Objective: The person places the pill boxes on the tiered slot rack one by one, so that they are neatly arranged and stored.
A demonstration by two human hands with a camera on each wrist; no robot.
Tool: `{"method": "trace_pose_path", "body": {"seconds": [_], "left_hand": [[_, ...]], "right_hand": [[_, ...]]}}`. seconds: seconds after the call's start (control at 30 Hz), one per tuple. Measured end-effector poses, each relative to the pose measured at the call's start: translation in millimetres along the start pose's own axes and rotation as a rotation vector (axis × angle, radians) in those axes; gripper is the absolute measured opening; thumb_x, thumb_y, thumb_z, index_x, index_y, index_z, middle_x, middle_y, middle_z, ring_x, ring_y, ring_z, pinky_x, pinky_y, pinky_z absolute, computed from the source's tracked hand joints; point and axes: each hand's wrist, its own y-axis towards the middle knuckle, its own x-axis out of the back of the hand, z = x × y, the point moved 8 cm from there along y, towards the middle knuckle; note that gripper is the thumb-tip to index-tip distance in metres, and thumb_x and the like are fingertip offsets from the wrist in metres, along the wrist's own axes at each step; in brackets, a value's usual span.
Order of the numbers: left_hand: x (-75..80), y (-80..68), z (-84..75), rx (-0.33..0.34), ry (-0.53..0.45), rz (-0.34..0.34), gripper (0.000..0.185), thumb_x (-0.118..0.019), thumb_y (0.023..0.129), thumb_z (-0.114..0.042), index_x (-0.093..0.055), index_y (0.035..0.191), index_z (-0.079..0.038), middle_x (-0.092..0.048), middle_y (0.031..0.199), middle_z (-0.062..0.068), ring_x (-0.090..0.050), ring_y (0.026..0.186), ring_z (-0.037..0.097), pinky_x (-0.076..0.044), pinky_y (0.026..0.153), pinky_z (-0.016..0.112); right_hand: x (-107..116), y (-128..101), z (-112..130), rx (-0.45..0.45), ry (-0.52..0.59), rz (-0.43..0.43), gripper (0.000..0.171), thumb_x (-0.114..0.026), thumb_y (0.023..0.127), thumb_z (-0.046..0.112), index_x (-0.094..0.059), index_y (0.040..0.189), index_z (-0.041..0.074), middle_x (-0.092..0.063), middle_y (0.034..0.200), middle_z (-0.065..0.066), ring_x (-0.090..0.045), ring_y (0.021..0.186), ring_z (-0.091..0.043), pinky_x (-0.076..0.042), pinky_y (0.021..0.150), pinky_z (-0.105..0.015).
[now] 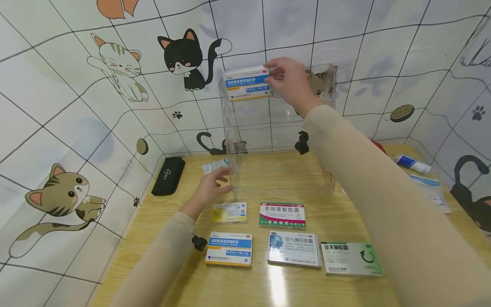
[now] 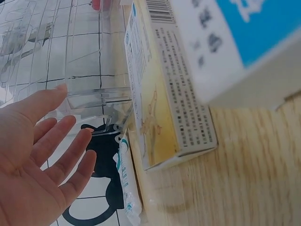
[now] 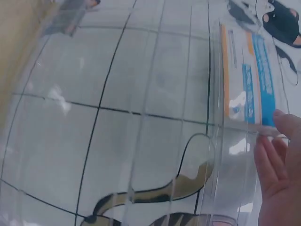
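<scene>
A white-and-blue medicine box (image 1: 247,85) stands in the top left part of a clear acrylic rack (image 1: 277,125). At its right end my right hand (image 1: 291,81) pinches it between thumb and fingers; the right wrist view shows this same medicine box (image 3: 249,80) behind the clear front. My left hand (image 1: 209,187) is at the rack's lower left side, fingers loosely extended and holding nothing. Whether its fingertips touch the rack I cannot tell. Below that hand lies a yellow-and-white medicine box (image 1: 230,212), seen large in the left wrist view.
Nearer on the table lie another blue-and-white box (image 1: 229,250), a red-and-green box (image 1: 282,215), a grey-white box (image 1: 293,248) and a green box (image 1: 352,259). A black case (image 1: 168,175) is at left, a white-and-blue tube (image 1: 412,164) at right. A cat-print wall stands behind.
</scene>
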Motion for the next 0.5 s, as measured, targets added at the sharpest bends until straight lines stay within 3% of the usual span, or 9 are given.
{"method": "trace_pose_path", "body": {"seconds": [0.1, 0.23, 0.33, 0.5], "left_hand": [[-1.4, 1.6, 0.4, -0.004, 0.005, -0.008, 0.059, -0.079, 0.093, -0.019, -0.054, 0.147, -0.014, -0.061, 0.146, 0.008, -0.064, 0.122, 0.028, -0.055, 0.104, 0.050], [-3.1, 3.4, -0.4, -0.007, 0.003, -0.004, 0.059, -0.079, 0.093, -0.018, -0.055, 0.146, -0.013, -0.061, 0.146, 0.008, -0.064, 0.122, 0.029, -0.056, 0.103, 0.050], [-3.8, 3.3, -0.6, -0.005, 0.002, -0.001, 0.059, -0.078, 0.093, -0.017, -0.054, 0.147, -0.011, -0.060, 0.147, 0.009, -0.064, 0.122, 0.030, -0.055, 0.104, 0.051], [-3.5, 1.1, 1.0, 0.006, 0.003, -0.006, 0.059, -0.077, 0.094, -0.017, -0.053, 0.147, -0.012, -0.060, 0.147, 0.010, -0.064, 0.122, 0.030, -0.055, 0.104, 0.051]], "right_hand": [[6.4, -22.9, -1.5, 0.034, 0.070, -0.058, 0.049, -0.073, 0.098, 0.020, -0.059, 0.145, 0.022, -0.054, 0.150, 0.007, -0.057, 0.131, -0.007, -0.046, 0.113, -0.019], [14.3, -71.9, -14.4, 0.070, 0.146, -0.101, 0.046, -0.075, 0.096, 0.015, -0.063, 0.140, 0.016, -0.057, 0.143, 0.002, -0.056, 0.127, -0.014, -0.049, 0.113, -0.031], [14.4, -115.5, -31.3, 0.037, 0.154, -0.046, 0.042, -0.075, 0.095, 0.015, -0.065, 0.136, 0.013, -0.060, 0.139, -0.004, -0.057, 0.123, -0.021, -0.051, 0.110, -0.043], [12.2, -186.7, -60.8, -0.110, 0.052, 0.110, 0.040, -0.076, 0.095, 0.019, -0.068, 0.133, 0.018, -0.061, 0.138, -0.006, -0.059, 0.118, -0.029, -0.053, 0.102, -0.050]]}}
